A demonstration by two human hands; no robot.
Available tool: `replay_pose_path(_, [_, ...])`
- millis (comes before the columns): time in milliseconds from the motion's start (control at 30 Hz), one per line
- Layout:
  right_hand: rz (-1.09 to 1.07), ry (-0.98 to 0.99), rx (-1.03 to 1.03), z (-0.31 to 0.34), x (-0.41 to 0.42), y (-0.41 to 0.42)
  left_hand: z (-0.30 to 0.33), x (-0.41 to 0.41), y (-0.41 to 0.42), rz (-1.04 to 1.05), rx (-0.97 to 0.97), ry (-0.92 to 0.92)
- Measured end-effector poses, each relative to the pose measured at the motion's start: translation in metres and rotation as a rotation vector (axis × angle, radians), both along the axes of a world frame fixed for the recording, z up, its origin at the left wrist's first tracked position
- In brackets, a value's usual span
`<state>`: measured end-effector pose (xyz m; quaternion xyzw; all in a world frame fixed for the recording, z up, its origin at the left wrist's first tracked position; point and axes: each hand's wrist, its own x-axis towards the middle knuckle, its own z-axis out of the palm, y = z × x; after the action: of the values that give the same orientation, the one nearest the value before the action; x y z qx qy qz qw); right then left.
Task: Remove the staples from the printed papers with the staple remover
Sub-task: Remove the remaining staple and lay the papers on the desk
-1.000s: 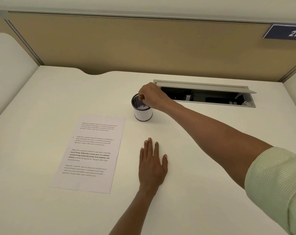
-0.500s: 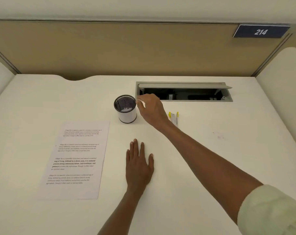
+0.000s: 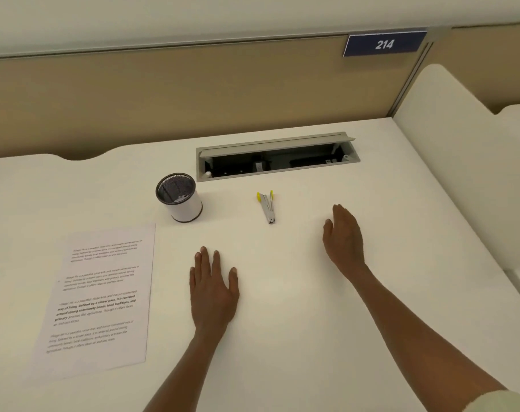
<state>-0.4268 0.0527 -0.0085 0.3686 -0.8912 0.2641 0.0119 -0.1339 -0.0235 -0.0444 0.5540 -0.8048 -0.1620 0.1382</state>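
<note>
1. White desk (image 3: 282, 337), beige partition (image 3: 193, 93) behind it, blue "214" plate (image 3: 384, 44) top right.
2. We see the staple remover (image 3: 267, 206) lying flat on the desk, yellow-tipped end away from us, metal end toward us. Nothing touches it.
3. Printed papers (image 3: 101, 295) lie flat at left, text up, just in front of the mesh cup (image 3: 180, 197). We can't make out a staple on them at this resolution.
4. Left hand (image 3: 212, 289): palm down on the desk, fingers straight, holding nothing, between the papers and the remover.
5. Right hand (image 3: 343, 236): fingers loosely extended, empty, right of the remover and apart from it. We can't tell if it rests on the desk or hovers.
6. Cable hatch (image 3: 276, 157) behind the remover, lid propped open.
</note>
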Motion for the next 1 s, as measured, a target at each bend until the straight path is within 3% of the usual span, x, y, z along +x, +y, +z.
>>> replay_pose_path(167, [-0.233, -0.059, 0.234, -0.016, -0.031, 0.041, 0.0, 0.001, 0.0, 0.002, 0.002, -0.018])
replay_pose_path(300, [-0.316, -0.122, 0.27, -0.02, -0.049, 0.056, 0.001, 0.001, 0.001, 0.005, 0.002, -0.016])
replay_pose_path(700, [0.111, -0.13, 0.277, -0.025, -0.04, 0.001, 0.0, 0.0, 0.0, 0.012, 0.01, -0.01])
replay_pose_path(900, [0.102, -0.32, 0.038, -0.004, -0.062, 0.004, 0.0, -0.001, 0.001, 0.005, -0.001, -0.009])
replay_pose_path(1000, [0.172, -0.206, 0.198, 0.002, -0.081, -0.008, 0.001, -0.001, 0.001, 0.007, 0.008, -0.009])
